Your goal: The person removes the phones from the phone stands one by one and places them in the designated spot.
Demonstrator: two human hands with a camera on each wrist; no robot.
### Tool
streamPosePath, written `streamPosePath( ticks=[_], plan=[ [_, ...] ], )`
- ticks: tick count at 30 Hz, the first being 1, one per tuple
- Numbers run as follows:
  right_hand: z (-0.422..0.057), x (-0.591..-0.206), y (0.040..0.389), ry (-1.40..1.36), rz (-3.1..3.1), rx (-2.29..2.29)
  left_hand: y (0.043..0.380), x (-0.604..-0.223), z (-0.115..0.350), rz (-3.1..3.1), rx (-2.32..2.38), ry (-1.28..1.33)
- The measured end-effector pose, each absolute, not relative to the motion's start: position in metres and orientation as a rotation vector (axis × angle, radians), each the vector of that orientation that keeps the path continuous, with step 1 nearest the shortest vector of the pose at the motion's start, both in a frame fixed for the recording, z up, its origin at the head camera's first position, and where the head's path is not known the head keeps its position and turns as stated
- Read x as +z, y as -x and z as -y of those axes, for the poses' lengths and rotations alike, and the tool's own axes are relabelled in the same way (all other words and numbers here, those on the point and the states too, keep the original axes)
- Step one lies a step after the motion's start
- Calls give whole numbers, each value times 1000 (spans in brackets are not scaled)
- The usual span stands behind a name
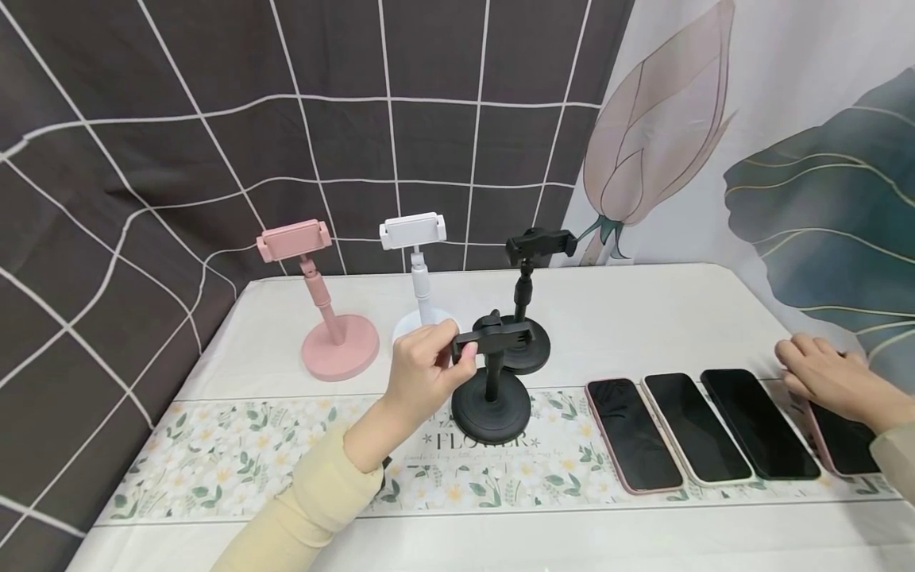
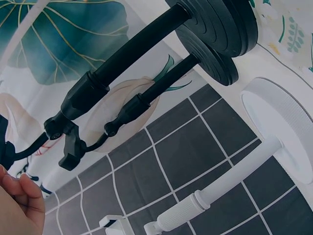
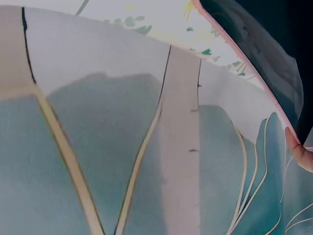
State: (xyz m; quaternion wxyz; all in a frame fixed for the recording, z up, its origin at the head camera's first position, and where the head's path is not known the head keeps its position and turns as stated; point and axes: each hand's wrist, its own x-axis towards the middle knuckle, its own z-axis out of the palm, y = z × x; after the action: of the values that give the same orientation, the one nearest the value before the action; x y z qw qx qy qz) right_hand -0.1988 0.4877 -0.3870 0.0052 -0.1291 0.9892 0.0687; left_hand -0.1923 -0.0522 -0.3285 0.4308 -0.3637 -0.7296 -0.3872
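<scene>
My left hand (image 1: pixel 429 369) pinches one end of the clamp on the front black phone stand (image 1: pixel 492 407), whose round base is down on the table. In the left wrist view, the fingertips of that hand (image 2: pixel 22 196) are at the clamp's end. Far right, my right hand (image 1: pixel 836 377) lies over the upper end of a pink-edged smartphone (image 1: pixel 847 445) and grips it there. A fingertip (image 3: pixel 299 152) meets the phone's corner in the right wrist view. The other fingers' contact is hidden.
Behind are a pink stand (image 1: pixel 339 349), a white stand (image 1: pixel 422 290) and a second black stand (image 1: pixel 525 298). Three smartphones with dark screens, pink-edged (image 1: pixel 635 437), white-edged (image 1: pixel 696 429) and black (image 1: pixel 761 425), lie left of the gripped one on a white floral tablecloth (image 1: pixel 250 453).
</scene>
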Motion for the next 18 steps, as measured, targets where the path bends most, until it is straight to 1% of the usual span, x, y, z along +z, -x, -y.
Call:
streamPosePath(
  ticks=[7,13,18],
  plan=[
    [-488,-395,200,409,-3218,12,192,-329,52,1818,-965,907],
    [-492,-401,204,531,-3289,-119,192,-330,52,1818,-970,904],
    [-492,-405,208,625,-3311,-134,192,-330,52,1819,-972,902]
  ],
)
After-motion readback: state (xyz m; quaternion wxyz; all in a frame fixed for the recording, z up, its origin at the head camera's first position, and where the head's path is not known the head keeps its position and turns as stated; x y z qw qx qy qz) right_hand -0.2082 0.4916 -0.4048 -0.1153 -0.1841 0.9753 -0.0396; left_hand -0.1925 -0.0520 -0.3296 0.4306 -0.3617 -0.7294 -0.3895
